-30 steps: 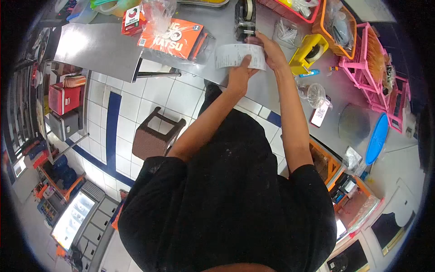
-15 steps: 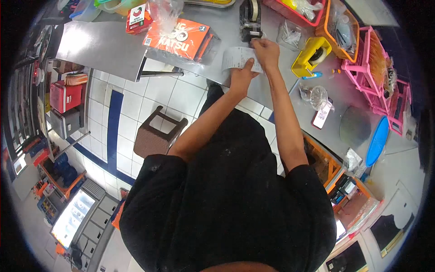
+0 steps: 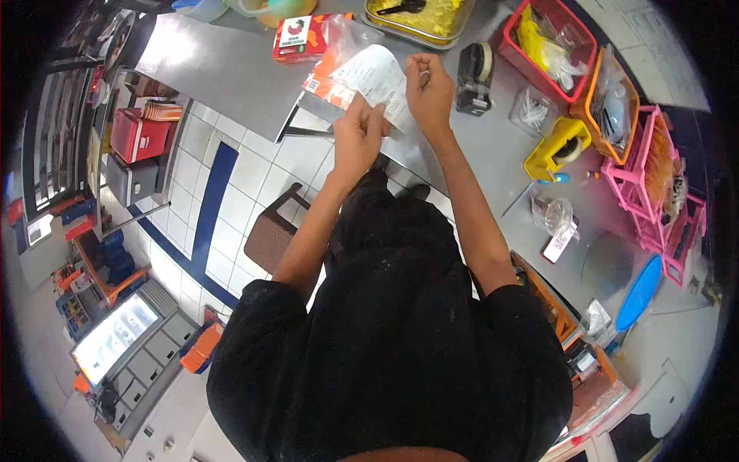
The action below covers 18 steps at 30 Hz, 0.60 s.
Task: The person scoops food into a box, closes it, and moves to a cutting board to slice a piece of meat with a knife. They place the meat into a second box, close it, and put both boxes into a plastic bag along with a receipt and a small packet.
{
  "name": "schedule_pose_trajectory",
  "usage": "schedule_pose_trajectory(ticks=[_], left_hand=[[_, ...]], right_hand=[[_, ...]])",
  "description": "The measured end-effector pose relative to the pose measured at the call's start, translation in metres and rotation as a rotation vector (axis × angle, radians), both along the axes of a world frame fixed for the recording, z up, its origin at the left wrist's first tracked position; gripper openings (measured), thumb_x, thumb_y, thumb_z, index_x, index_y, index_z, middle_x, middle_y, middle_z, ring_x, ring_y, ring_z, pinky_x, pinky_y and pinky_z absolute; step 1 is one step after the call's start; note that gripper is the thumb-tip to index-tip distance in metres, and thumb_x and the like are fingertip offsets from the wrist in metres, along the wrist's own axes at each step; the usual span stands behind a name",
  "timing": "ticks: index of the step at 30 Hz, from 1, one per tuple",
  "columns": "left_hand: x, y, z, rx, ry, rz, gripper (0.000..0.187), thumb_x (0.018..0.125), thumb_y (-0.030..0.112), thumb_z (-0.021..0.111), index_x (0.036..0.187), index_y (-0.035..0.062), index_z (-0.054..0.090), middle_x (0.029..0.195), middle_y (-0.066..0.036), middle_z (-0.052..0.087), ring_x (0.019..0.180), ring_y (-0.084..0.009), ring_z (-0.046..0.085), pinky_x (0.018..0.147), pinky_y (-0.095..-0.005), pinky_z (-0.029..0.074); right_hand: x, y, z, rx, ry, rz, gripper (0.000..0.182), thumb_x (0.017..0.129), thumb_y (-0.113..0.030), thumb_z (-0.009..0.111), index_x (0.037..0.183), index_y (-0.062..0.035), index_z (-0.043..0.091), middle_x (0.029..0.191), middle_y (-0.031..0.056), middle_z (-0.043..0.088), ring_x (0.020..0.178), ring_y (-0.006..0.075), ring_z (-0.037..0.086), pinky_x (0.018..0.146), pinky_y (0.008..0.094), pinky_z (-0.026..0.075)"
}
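Note:
A white printed receipt (image 3: 379, 71) stands curled over the orange box (image 3: 327, 86), which is in a clear plastic bag. My left hand (image 3: 358, 138) is closed on the receipt's lower edge. Just right of the paper, my right hand (image 3: 429, 94) is raised with its fingers pinched together. Whatever may be between those fingertips is too small to make out. The black tape dispenser (image 3: 474, 81) sits on the steel counter to the right of my right hand.
Behind the bag are a red-and-white box (image 3: 300, 38) and a tray of yellow food (image 3: 423, 23). To the right stand a red basket (image 3: 548, 42), an orange basket (image 3: 616, 104), a yellow tape dispenser (image 3: 558, 150) and a phone (image 3: 560, 245). A brown stool (image 3: 269, 239) is on the floor.
Both hands have moved left with the receipt, from beside the black tape dispenser to over the bagged box. My right hand has come away from the dispenser. The view has shifted.

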<state>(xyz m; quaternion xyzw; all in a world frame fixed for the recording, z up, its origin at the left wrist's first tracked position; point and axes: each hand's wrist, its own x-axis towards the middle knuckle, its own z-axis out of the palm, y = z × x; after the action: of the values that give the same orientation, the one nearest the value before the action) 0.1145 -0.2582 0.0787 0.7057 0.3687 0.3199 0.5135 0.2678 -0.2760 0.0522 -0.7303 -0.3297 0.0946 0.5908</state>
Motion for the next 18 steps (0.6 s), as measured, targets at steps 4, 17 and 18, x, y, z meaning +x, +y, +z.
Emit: schedule_pose_trajectory(ticks=[4, 17, 18], left_hand=[[-0.012, 0.011, -0.006, -0.118, -0.042, 0.048, 0.030, 0.098, 0.005, 0.058, 0.120, -0.0024, 0.039, 0.065, -0.010, 0.066, 0.052, -0.0123, 0.060, 0.049, -0.0274, 0.047], [-0.045, 0.032, -0.049, -0.463, -0.278, -0.118, 0.034, 0.099, -0.001, 0.052, 0.119, 0.0037, 0.025, 0.080, -0.017, 0.066, 0.062, -0.0205, 0.068, 0.058, -0.0300, 0.058], [-0.045, 0.035, -0.051, -0.445, -0.260, -0.137, 0.035, 0.099, -0.001, 0.053, 0.119, 0.0034, 0.024, 0.081, -0.017, 0.067, 0.065, -0.0215, 0.069, 0.060, -0.0306, 0.059]], right_hand=[[-0.005, 0.014, -0.001, -0.139, -0.175, 0.027, 0.016, 0.090, -0.021, 0.069, 0.096, -0.0060, 0.067, 0.083, 0.0085, 0.069, 0.068, 0.0233, 0.066, 0.062, 0.0359, 0.051], [0.034, 0.025, -0.029, -0.287, 0.602, 0.343, 0.028, 0.086, -0.027, 0.074, 0.100, -0.0026, 0.074, 0.085, 0.0031, 0.070, 0.075, 0.0094, 0.060, 0.063, 0.0264, 0.048], [0.036, 0.026, -0.025, -0.305, 0.671, 0.349, 0.030, 0.086, -0.028, 0.074, 0.101, -0.0017, 0.074, 0.086, 0.0029, 0.070, 0.076, 0.0088, 0.060, 0.063, 0.0258, 0.048]])
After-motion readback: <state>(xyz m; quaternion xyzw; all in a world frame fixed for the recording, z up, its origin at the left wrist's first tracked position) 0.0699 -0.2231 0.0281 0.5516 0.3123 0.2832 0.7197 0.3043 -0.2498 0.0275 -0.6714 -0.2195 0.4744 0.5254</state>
